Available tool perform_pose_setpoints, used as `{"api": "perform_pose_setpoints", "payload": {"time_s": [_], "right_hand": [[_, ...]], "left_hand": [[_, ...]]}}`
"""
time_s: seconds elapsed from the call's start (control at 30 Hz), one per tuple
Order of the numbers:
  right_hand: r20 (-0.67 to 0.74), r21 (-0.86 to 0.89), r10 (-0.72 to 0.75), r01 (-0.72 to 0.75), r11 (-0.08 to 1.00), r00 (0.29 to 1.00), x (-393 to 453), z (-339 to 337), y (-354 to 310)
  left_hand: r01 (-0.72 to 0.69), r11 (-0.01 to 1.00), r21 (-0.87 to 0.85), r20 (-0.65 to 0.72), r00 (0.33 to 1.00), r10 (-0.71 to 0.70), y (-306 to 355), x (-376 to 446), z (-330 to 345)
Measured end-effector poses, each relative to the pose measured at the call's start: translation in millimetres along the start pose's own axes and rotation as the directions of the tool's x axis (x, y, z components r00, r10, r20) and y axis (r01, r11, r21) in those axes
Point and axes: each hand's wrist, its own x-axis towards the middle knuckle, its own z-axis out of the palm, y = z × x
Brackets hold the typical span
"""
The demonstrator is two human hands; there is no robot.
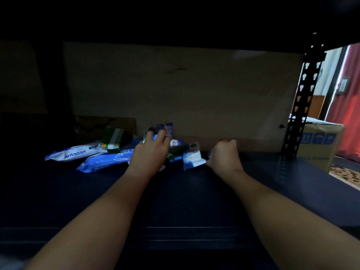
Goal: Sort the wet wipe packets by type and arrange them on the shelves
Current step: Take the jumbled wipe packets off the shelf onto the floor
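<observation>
A pile of wet wipe packets lies at the back of a dark shelf board. My left hand reaches into the pile and grips a blue and white packet lifted above the others. A white Antabax packet lies at the far left, a long blue packet in front of it, and a green and white packet leans behind. My right hand is curled into a fist just right of a small white and blue packet; what its fingers hold, if anything, is hidden.
A brown cardboard panel backs the shelf. A black perforated steel upright stands at the right. Beyond it sit a cardboard box, a red curtain and a patterned rug. The upper shelf hangs dark overhead.
</observation>
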Motion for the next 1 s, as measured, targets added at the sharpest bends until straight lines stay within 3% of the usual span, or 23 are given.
{"api": "perform_pose_setpoints", "payload": {"time_s": [0.17, 0.27, 0.67, 0.9, 1.0], "right_hand": [[0.015, 0.197, -0.104, 0.099, 0.975, 0.994, -33.0, -18.7, -5.2], [0.108, 0.11, -0.184, 0.172, 0.979, 0.977, -46.2, -25.1, -17.8], [0.295, -0.001, -0.028, 0.03, 1.0, 0.955, -44.3, -8.3, -51.6], [0.385, -0.096, -0.023, 0.064, 0.993, 0.923, -33.3, -6.0, -63.9], [0.421, -0.06, -0.047, 0.079, 0.995, 0.906, -27.9, -6.8, -62.3]], "left_hand": [[-0.062, 0.998, -0.026, -0.065, 0.996, 0.061, 0.0, -21.5, -9.5], [-0.055, 0.998, -0.028, -0.029, 0.998, 0.055, -3.4, -29.4, -12.1], [-0.06, 0.997, -0.052, 0.064, 0.996, 0.063, -3.8, -26.9, -5.9], [-0.061, 0.998, -0.034, 0.032, 0.998, 0.062, -7.0, -26.3, -1.7], [-0.062, 0.997, -0.046, 0.035, 0.997, 0.063, -6.4, -28.1, -3.4]]}}
